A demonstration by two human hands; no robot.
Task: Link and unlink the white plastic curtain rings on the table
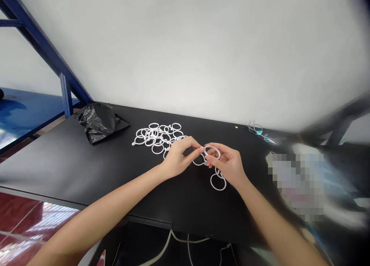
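Both of my hands meet over a black table (58,162) and pinch the same white plastic ring (213,148). My left hand (179,158) grips its left side with fingertips closed. My right hand (228,164) holds its right side, fingers curled. More white rings hang linked below it, the lowest one (217,182) lying on the table. A pile of several loose white rings (158,135) lies just behind my left hand.
A crumpled black plastic bag (100,121) sits at the back left of the table. Glasses (261,133) lie at the back right near the white wall. A blue metal frame (66,96) stands to the left. Cables (179,243) hang under the table's front edge.
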